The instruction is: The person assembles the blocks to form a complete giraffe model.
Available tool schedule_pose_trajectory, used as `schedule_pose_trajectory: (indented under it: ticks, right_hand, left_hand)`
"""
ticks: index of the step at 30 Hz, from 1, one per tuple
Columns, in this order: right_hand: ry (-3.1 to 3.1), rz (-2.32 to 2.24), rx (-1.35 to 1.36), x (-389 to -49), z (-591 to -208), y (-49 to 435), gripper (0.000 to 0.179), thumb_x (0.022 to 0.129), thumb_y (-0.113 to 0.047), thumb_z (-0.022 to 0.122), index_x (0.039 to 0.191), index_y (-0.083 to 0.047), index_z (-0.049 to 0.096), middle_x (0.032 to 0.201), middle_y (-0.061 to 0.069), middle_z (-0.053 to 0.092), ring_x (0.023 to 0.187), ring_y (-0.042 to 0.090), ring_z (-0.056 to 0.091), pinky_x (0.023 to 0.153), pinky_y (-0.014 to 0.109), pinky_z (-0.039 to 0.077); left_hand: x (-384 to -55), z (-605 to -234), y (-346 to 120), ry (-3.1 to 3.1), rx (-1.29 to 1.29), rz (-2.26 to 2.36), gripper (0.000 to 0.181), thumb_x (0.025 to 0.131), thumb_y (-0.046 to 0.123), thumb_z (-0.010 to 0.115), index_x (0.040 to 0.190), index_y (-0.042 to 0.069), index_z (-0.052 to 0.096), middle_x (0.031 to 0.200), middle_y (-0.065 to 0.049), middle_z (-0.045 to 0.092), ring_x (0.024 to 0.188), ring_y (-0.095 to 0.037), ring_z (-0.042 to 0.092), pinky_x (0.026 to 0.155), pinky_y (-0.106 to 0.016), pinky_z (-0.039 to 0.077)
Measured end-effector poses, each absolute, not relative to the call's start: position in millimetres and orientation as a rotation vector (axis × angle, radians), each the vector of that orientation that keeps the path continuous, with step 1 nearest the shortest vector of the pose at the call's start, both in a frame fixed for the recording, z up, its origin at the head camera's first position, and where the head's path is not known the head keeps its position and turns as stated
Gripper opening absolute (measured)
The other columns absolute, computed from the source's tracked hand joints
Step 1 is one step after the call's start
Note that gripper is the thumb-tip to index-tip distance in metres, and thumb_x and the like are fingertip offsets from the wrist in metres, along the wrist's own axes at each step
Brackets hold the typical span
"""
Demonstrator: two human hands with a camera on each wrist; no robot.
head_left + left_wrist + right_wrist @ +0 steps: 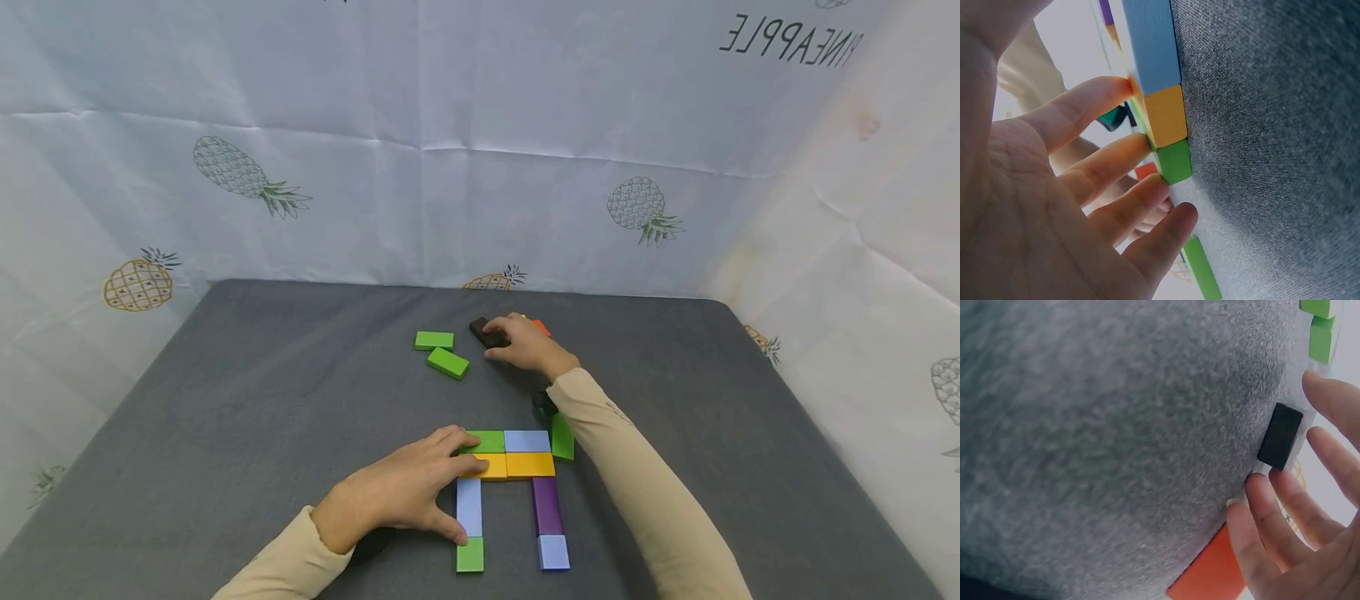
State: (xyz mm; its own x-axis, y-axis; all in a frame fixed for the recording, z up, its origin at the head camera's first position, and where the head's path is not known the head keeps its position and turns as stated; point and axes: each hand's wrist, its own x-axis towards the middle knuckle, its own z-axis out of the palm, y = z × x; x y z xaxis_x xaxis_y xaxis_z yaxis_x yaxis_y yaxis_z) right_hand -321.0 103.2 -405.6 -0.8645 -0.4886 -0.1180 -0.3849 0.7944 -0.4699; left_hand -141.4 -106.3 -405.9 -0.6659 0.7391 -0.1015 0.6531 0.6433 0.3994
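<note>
My left hand [405, 483] lies over the left side of a flat block layout, fingers spread. Its fingertips touch the upper green block [486, 441] and a yellow block [491, 468]; the thumb is at the light blue block [469, 507] and lower green block [470, 555]. A second yellow block [530, 465], a light blue one [527, 441], a purple one [547, 506] and another light blue one [554, 552] complete the layout's right side. Farther back, my right hand [525, 346] reaches around a dark block [1280, 437], fingers apart and not closed on it.
Two loose green blocks [434, 340] [448, 362] lie left of the dark block. An orange-red block [1210, 572] sits partly behind the right hand. Beside the layout's upper right is another green block [562, 437]. Pineapple-print cloth [450, 208] hangs behind the grey table [300, 375].
</note>
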Motion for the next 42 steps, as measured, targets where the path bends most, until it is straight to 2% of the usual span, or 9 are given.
schedule_pose_trajectory:
  ticks: [5,13,20,24,26,33,40,42]
  right_hand:
    - [2.776,-0.583,-0.686,-322.0,-406.6,97.1,0.044,0.097,-0.023,0.066,0.137,-0.010,0.057,0.141,0.015,0.052,0.129,0.030,0.051,0.106,0.045,0.045]
    - [2.809,-0.590,-0.686,-322.1,-406.3,94.8,0.035,0.097,-0.010,0.063,0.132,-0.010,0.061,0.138,0.014,0.057,0.131,0.031,0.052,0.106,0.044,0.046]
    - [2.737,-0.603,-0.635,-321.3,-399.1,99.4,0.026,0.091,-0.004,0.066,0.117,-0.008,0.064,0.128,0.014,0.061,0.124,0.031,0.055,0.103,0.045,0.047]
    - [2.689,-0.538,-0.602,-319.4,-391.4,101.9,0.021,0.090,-0.001,0.067,0.109,-0.008,0.062,0.126,0.014,0.061,0.127,0.031,0.054,0.104,0.044,0.047]
    - [2.675,-0.505,-0.602,-318.0,-388.3,103.1,0.024,0.090,-0.001,0.068,0.112,-0.008,0.061,0.128,0.014,0.060,0.129,0.031,0.053,0.105,0.044,0.046]
    - [2.631,-0.589,-0.733,-312.4,-390.4,104.3,0.045,0.093,-0.004,0.068,0.136,-0.008,0.055,0.141,0.017,0.054,0.133,0.033,0.050,0.108,0.045,0.044]
    - [2.672,-0.506,-0.812,-312.5,-398.7,103.2,0.044,0.094,-0.003,0.065,0.137,-0.011,0.058,0.142,0.015,0.053,0.131,0.033,0.050,0.108,0.046,0.044]
    - [2.679,-0.467,-0.842,-312.3,-398.9,104.4,0.044,0.094,-0.003,0.064,0.137,-0.012,0.058,0.143,0.014,0.053,0.135,0.034,0.047,0.110,0.047,0.042]
  left_hand:
    - [-141.7,-405.0,-106.3,2.609,1.126,0.483,0.072,0.073,0.058,0.081,0.134,0.025,0.062,0.145,0.002,0.045,0.130,-0.013,0.044,0.105,-0.035,0.048]
    - [-140.7,-402.7,-105.5,2.611,1.125,0.484,0.072,0.073,0.058,0.081,0.133,0.024,0.062,0.145,0.002,0.046,0.130,-0.014,0.044,0.105,-0.036,0.048]
    - [-140.6,-403.1,-106.1,2.606,1.119,0.491,0.070,0.073,0.056,0.082,0.133,0.024,0.062,0.145,0.002,0.045,0.131,-0.014,0.044,0.105,-0.035,0.047]
    - [-140.8,-403.0,-105.8,2.601,1.114,0.490,0.071,0.073,0.057,0.082,0.133,0.025,0.062,0.145,0.002,0.045,0.131,-0.014,0.043,0.105,-0.035,0.048]
    - [-140.9,-403.3,-105.9,2.602,1.111,0.489,0.071,0.073,0.057,0.082,0.133,0.025,0.062,0.146,0.002,0.045,0.131,-0.014,0.043,0.106,-0.035,0.047]
    - [-140.5,-404.3,-106.1,2.607,1.117,0.494,0.071,0.073,0.056,0.082,0.133,0.024,0.063,0.145,0.001,0.046,0.131,-0.014,0.043,0.106,-0.035,0.047]
    - [-140.1,-404.0,-106.7,2.606,1.117,0.500,0.071,0.074,0.057,0.081,0.133,0.024,0.062,0.145,0.001,0.046,0.131,-0.014,0.044,0.106,-0.036,0.047]
    - [-139.8,-403.9,-106.5,2.611,1.120,0.499,0.071,0.073,0.057,0.081,0.133,0.024,0.062,0.145,0.001,0.046,0.131,-0.014,0.044,0.105,-0.036,0.048]
